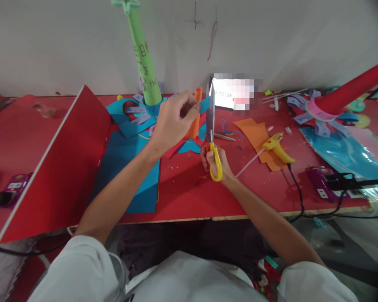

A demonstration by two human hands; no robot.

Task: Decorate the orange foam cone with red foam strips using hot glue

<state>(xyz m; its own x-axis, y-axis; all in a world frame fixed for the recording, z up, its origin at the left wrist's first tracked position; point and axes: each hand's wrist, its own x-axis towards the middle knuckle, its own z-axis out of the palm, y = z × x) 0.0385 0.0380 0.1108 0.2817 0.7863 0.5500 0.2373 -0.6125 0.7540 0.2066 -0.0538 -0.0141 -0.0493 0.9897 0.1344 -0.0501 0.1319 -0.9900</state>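
Between the thumb and fingers of my left hand (178, 119) is a small strip of blue paper (205, 104). My right hand (219, 162) grips yellow-handled scissors (217, 161), with the blades pointing up. The blades meet the free end of the blue strip; whether they are cutting into it I cannot tell. Below and behind my left hand stands a rolled orange paper tube (194, 128), with blue paper pieces (189, 147) around its base. A large blue sheet (141, 195) lies under my left forearm.
A green paper tube (146, 67) stands at the back left, beside an upright red panel (61, 167). Rightward lie orange paper pieces (250, 130), a yellow glue gun (279, 149) with its cord, a purple power strip (323, 182) and a red tube (355, 90). A lit screen (227, 94) leans at the wall.
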